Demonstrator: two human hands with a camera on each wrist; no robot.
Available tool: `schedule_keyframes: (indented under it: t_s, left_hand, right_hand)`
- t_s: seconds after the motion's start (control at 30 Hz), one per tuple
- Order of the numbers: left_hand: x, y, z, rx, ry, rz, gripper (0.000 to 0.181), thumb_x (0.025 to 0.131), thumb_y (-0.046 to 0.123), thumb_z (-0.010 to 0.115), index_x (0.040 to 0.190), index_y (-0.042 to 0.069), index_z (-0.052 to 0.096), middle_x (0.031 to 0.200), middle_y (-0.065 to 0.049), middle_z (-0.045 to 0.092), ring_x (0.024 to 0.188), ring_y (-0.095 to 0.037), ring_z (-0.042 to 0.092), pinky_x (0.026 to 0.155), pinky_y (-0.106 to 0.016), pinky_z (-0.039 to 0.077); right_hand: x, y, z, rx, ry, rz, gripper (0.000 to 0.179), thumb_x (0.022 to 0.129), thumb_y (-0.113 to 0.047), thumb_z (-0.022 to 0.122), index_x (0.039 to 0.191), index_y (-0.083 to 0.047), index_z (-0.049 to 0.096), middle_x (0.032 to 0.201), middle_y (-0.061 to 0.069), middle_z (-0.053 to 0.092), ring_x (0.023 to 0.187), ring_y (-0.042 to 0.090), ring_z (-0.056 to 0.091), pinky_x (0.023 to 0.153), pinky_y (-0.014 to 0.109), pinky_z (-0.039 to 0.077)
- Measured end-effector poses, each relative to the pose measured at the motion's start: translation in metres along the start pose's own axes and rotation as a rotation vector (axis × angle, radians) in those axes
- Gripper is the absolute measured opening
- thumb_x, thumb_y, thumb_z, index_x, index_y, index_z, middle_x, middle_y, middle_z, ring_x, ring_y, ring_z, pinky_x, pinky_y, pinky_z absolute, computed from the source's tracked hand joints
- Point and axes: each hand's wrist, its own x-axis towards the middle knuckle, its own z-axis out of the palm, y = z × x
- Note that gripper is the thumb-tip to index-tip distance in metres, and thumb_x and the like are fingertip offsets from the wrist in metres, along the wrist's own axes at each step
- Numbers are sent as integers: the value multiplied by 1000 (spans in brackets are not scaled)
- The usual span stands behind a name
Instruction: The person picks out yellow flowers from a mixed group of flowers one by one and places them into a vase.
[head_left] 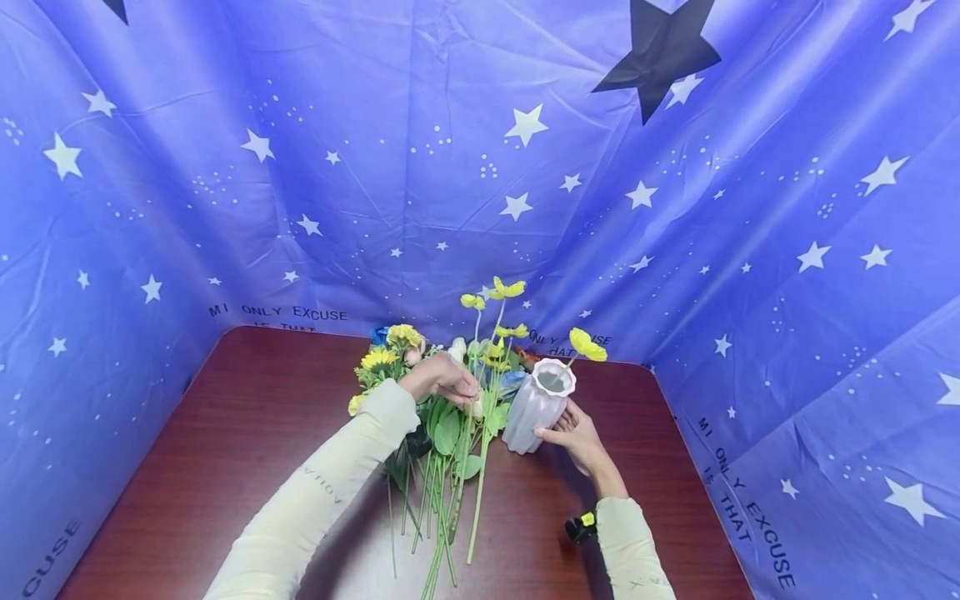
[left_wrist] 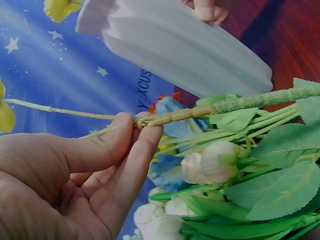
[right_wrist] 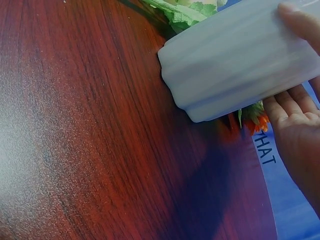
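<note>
My left hand [head_left: 448, 379] pinches a branching yellow artificial flower by its stem [left_wrist: 185, 114] between thumb and fingertips. Thin branches run up from the pinch to yellow blooms [head_left: 508, 288], while the thick green lower stem [head_left: 480, 500] slants down toward me. Just to the right, a pale fluted vase [head_left: 527, 417] leans over the table. My right hand [head_left: 583, 440] grips its right side, thumb on the near face and fingers behind. Another yellow flower [head_left: 587, 344] sticks out of the vase's scalloped mouth. The vase's base shows close over the wood in the right wrist view.
A pile of artificial flowers lies under and beside my left hand: yellow blooms [head_left: 377, 358], white buds [left_wrist: 215, 162], blue petals and green leaves [head_left: 446, 429]. Their stems fan toward the table's near side. Star-printed blue cloth [head_left: 420, 192] encloses the dark red wooden table [head_left: 262, 433].
</note>
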Motion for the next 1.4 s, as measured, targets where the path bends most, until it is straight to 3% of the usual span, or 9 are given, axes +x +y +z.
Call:
schedule_keyframes:
  t_s: [0.3, 0.5, 0.63, 0.9, 1.1, 1.27, 1.4]
  left_hand:
    - [-9, 12, -1, 34, -23, 71, 17, 89, -5, 72, 106, -7, 75, 92, -18, 78, 68, -15, 73, 88, -35, 62]
    - [-16, 24, 1, 46, -64, 111, 20, 87, -7, 73, 107, -8, 74, 95, -21, 78, 72, -19, 75, 76, -29, 64]
    - [-22, 34, 1, 76, -78, 131, 23, 87, -6, 74, 110, -9, 73, 103, -23, 76, 71, -17, 74, 77, -29, 64]
    - [-31, 51, -2, 134, -77, 171, 16, 87, -5, 74, 103, -7, 76, 90, -16, 79, 71, -18, 74, 77, -30, 65]
    - [-39, 67, -4, 153, -94, 198, 19, 88, -5, 73, 107, -8, 74, 93, -17, 78, 73, -19, 74, 83, -33, 64]
    - [-45, 84, -7, 176, -90, 254, 20, 88, -3, 74, 108, -7, 74, 102, -20, 77, 79, -22, 75, 79, -30, 64]
    - [-53, 99, -8, 125, -86, 298, 21, 88, -6, 73, 109, -9, 73, 108, -24, 75, 74, -15, 72, 80, -29, 64]
  right_hand:
    - [-1, 0, -1, -3, 0, 6, 79, 79, 13, 74, 149, 6, 37, 126, -10, 63, 120, -1, 60, 105, 16, 48]
    - [-2, -1, -1, -9, 15, 23, 79, 80, 14, 74, 149, 6, 37, 127, -9, 63, 119, -2, 60, 106, 15, 47]
    - [-1, -1, -1, -11, 21, 33, 79, 80, 13, 74, 149, 4, 38, 127, -9, 63, 120, -2, 60, 106, 15, 47]
    - [-2, -1, 0, -10, 10, 26, 79, 79, 12, 75, 149, 3, 38, 128, -8, 63, 121, -1, 60, 105, 15, 48]
    - [-1, 0, 0, -22, 15, 27, 80, 79, 11, 76, 149, 2, 38, 131, -5, 62, 121, -2, 60, 105, 15, 48]
    - [-1, 0, 0, -11, 6, 17, 79, 79, 13, 75, 148, 3, 39, 129, -8, 63, 121, -2, 60, 105, 16, 49]
    - [-1, -1, 0, -8, -4, 11, 78, 79, 13, 75, 148, 4, 39, 127, -10, 64, 121, -1, 60, 105, 16, 49]
